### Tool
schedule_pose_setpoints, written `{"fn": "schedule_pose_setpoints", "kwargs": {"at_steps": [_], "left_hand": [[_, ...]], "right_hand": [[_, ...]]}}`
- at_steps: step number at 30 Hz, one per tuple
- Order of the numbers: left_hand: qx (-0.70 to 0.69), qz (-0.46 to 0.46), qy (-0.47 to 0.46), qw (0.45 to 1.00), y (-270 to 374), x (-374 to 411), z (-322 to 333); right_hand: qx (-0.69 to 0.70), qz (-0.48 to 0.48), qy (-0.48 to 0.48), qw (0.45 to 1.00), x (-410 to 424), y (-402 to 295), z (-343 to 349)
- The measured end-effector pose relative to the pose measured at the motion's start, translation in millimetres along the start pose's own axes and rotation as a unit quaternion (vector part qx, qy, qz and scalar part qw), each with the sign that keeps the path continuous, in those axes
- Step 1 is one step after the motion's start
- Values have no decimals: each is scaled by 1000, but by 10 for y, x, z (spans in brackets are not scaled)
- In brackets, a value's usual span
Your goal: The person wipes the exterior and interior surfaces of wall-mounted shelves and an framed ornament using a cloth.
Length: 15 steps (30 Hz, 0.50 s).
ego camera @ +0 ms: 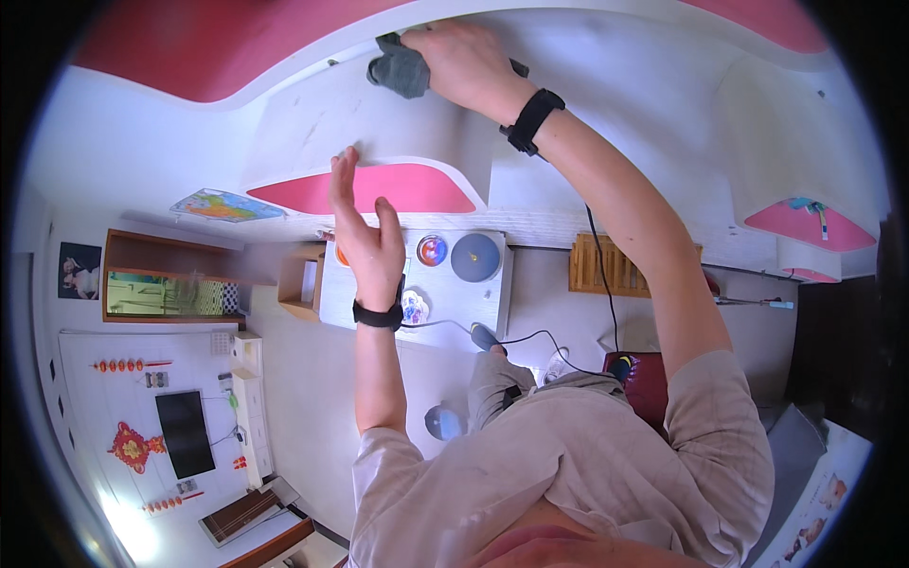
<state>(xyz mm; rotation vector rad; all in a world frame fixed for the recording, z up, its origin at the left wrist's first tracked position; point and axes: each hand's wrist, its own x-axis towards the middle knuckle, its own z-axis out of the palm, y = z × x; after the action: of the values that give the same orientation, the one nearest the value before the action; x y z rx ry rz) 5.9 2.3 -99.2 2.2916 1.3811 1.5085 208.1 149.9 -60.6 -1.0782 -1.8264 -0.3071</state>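
Observation:
My right hand (469, 67) is raised high and closed on a dark grey-green cloth (401, 74). The cloth bunches against the white surface just beneath the white rim of an upper pink-and-white wall unit (206, 50). My left hand (371, 245) is lifted lower down with nothing in it, fingers and thumb apart. Its fingertips overlap a lower wall shelf with a pink face (412, 188) and white edge; I cannot tell whether they touch it. Each wrist wears a black strap.
Below stands a white table (454, 305) with a round dark grey object (476, 257), a colourful bowl (432, 250) and a scalloped dish (414, 307). A black cable (603, 277) hangs down near a dark red seat (648, 390). Another pink-and-white shelf (813, 227) is on the right.

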Motion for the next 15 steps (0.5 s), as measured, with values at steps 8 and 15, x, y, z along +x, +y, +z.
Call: {"fn": "schedule_pose_setpoints", "kwargs": {"at_steps": [8,15], "left_hand": [[-113,-30,108,987,-280,-119,-17],[57,-18,77,995,-490,-150,-269]], "right_hand": [[70,-177,-169,967,158,-680,-154],[-20,-22,-82,996,-11,277,-142]]}}
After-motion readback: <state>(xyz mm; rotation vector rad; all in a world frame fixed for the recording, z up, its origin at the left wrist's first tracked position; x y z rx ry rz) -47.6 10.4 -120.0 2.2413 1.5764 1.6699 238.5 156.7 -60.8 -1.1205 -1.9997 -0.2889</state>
